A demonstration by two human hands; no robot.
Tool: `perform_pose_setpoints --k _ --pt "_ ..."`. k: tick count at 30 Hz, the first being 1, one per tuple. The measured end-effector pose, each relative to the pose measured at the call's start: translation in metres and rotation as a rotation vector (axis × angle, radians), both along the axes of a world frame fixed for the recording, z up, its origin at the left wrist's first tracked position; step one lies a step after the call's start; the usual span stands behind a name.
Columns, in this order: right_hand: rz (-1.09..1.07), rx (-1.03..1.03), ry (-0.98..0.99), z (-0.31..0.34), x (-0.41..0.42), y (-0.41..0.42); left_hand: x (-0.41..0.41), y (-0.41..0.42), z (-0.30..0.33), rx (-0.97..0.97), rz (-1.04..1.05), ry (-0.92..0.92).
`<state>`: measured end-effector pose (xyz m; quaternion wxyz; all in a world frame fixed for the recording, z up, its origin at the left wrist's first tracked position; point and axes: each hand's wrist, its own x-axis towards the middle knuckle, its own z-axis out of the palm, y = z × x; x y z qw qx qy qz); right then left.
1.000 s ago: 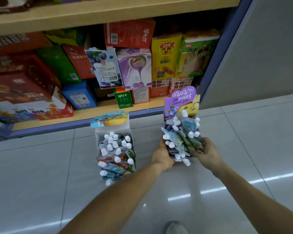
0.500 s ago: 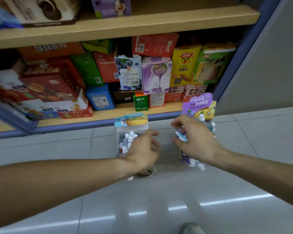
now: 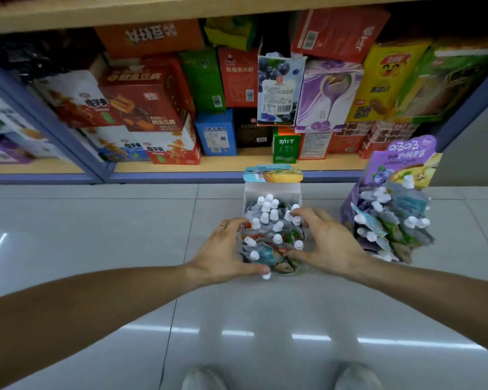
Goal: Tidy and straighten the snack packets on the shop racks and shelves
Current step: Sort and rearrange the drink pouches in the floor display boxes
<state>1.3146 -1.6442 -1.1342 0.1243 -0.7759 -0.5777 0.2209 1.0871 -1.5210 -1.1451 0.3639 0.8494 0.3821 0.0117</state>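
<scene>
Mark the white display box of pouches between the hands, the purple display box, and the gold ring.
White display box (image 3: pixel 271 190), head view: bare back wall.
Purple display box (image 3: pixel 347 209), head view: left side wall.
Gold ring (image 3: pixel 222 226), head view: band on left-hand finger.

Two pouch boxes (image 3: pixel 272 190), two hands (image 3: pixel 223 254)
</scene>
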Motion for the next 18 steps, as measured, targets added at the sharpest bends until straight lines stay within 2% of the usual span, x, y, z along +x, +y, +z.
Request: perform_pose_setpoints --k 6,12,18 --pt "0.047 0.014 -0.081 -0.016 -0.014 0.0 -0.002 -0.013 -0.016 0.028 -0.019 -0.063" --pt "0.08 0.2 -0.119 -0.022 -0.022 0.019 -0.003 -0.009 -0.023 0.036 -0.024 -0.163" --pt "-0.024 0.147 -0.084 -0.022 -0.017 0.019 0.004 0.006 -0.017 -0.016 -0.003 -0.148"
